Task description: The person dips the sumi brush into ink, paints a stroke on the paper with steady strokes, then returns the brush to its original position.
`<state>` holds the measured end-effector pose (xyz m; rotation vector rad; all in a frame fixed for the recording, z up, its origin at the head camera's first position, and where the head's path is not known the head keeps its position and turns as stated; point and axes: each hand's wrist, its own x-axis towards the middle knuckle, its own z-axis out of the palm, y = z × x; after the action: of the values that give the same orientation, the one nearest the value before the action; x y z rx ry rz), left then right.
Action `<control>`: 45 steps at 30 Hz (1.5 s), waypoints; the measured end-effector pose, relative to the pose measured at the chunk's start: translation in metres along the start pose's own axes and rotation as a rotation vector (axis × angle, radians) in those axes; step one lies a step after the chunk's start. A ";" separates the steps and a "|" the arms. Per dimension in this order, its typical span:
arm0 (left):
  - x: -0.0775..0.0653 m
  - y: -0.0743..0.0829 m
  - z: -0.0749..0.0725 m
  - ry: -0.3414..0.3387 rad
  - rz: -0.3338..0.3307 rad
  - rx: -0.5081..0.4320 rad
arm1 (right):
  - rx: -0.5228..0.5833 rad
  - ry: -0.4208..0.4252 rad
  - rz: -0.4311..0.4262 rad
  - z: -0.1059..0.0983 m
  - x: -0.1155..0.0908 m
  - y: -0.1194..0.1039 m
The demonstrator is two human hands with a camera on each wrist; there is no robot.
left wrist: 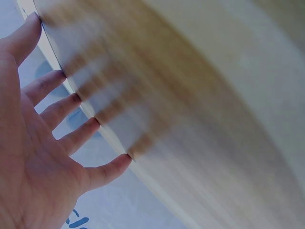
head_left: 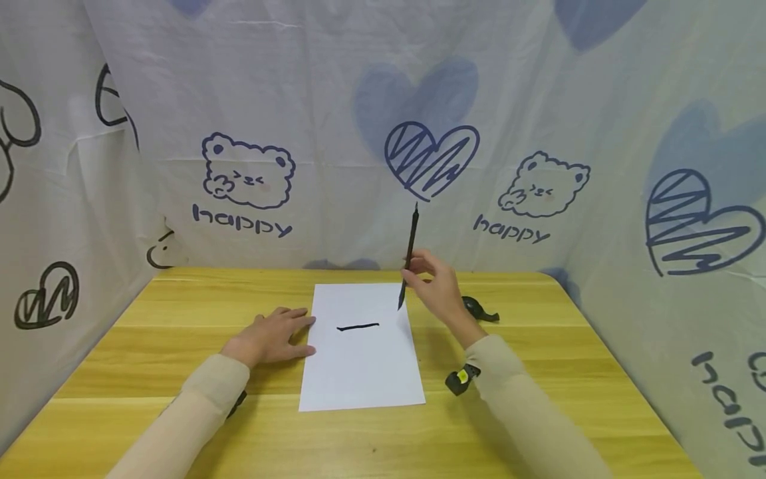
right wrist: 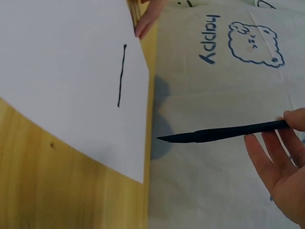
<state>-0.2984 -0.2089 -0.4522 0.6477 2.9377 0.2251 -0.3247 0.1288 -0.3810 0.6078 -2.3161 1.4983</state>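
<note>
A white sheet of paper [head_left: 359,372] lies on the wooden table, with one short, nearly horizontal black stroke [head_left: 358,326] on it. My right hand [head_left: 435,285] pinches a dark writing brush [head_left: 411,239] between thumb and fingers. The brush stands nearly upright, its black tip [right wrist: 176,138] pointing down near the sheet's upper right; the right wrist view shows the tip apart from the paper. My left hand [head_left: 275,337] rests with spread fingers at the sheet's left edge. In the left wrist view the fingertips of the left hand [left wrist: 43,143] touch the table surface.
A small black, rounded object with a spout-like end [head_left: 479,309] sits on the wooden table [head_left: 538,372] behind my right wrist. White cloth with printed hearts and bears [head_left: 335,120] hangs behind the table and at both sides.
</note>
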 end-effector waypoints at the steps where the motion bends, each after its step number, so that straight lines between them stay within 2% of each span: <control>1: 0.000 0.000 0.000 0.001 0.001 0.000 | -0.002 -0.006 0.010 -0.005 -0.001 0.000; 8: 0.000 0.000 -0.001 0.007 0.006 0.008 | 0.000 -0.029 0.022 -0.040 -0.005 0.000; 14: -0.001 0.001 -0.001 0.002 0.007 0.003 | -0.082 -0.023 0.001 -0.065 -0.012 0.009; 25: -0.001 0.000 -0.001 -0.001 0.006 0.003 | -0.156 0.027 -0.119 -0.097 -0.026 0.026; 36: -0.001 0.001 -0.003 0.007 0.007 -0.002 | -0.091 -0.046 -0.226 -0.123 -0.033 0.038; 38: -0.001 0.001 -0.003 0.005 0.005 -0.005 | -0.119 -0.061 -0.253 -0.126 -0.035 0.040; 45: -0.002 0.001 -0.003 0.000 0.007 -0.010 | -0.332 -0.110 -0.359 -0.136 -0.041 0.051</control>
<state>-0.2965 -0.2088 -0.4488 0.6568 2.9333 0.2399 -0.3108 0.2790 -0.3860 0.9652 -2.3067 0.9179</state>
